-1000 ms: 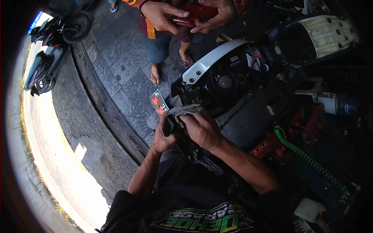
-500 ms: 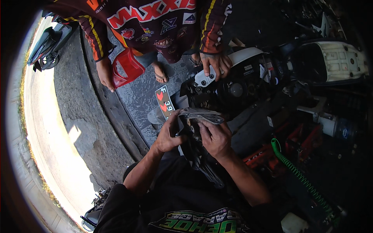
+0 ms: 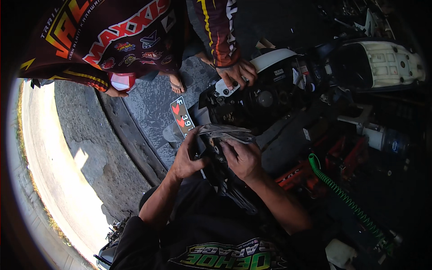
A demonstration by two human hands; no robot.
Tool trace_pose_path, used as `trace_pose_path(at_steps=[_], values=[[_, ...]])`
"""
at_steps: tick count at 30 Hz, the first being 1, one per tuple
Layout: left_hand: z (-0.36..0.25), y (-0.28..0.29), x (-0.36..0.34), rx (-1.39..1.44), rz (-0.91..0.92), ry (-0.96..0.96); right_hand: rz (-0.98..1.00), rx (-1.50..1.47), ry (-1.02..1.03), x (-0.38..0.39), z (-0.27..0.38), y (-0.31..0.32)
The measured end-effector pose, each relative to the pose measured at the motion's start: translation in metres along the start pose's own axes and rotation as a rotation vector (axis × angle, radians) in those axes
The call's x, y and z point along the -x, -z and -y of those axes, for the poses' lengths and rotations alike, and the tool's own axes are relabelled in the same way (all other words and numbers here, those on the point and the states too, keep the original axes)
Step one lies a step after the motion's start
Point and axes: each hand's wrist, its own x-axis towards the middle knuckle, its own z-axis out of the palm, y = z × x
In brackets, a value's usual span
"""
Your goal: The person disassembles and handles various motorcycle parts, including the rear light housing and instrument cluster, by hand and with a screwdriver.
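Near the black shirt [image 3: 198, 216], a dark plastic part [image 3: 221, 176] sits between the left hand [image 3: 184, 159], thumb and fingers pinching its edge, and the right hand [image 3: 245, 161], bent fingers pressed to it, with a number plate [image 3: 182, 116], then a white panel [image 3: 276, 58], beyond.

Part [image 3: 219, 165] between hands [image 3: 186, 157] [image 3: 245, 159], bottle [image 3: 396, 141] probably far right

left hand [image 3: 185, 158]: curled, thumb [image 3: 198, 164] inward | right hand [image 3: 245, 157]: fingers [image 3: 231, 148] bent, gripping | forearms [image 3: 158, 195]: converging forward
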Motion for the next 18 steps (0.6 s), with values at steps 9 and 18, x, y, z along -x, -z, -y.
trace_pose_path(at_steps=[9,18], values=[[-0.005,-0.001,0.000,-0.170,-0.043,-0.003,0.031,0.050,0.030,-0.005,0.011,0.005],[-0.002,-0.005,-0.005,-0.055,0.001,-0.055,0.029,0.091,0.057,-0.011,0.012,0.009]])
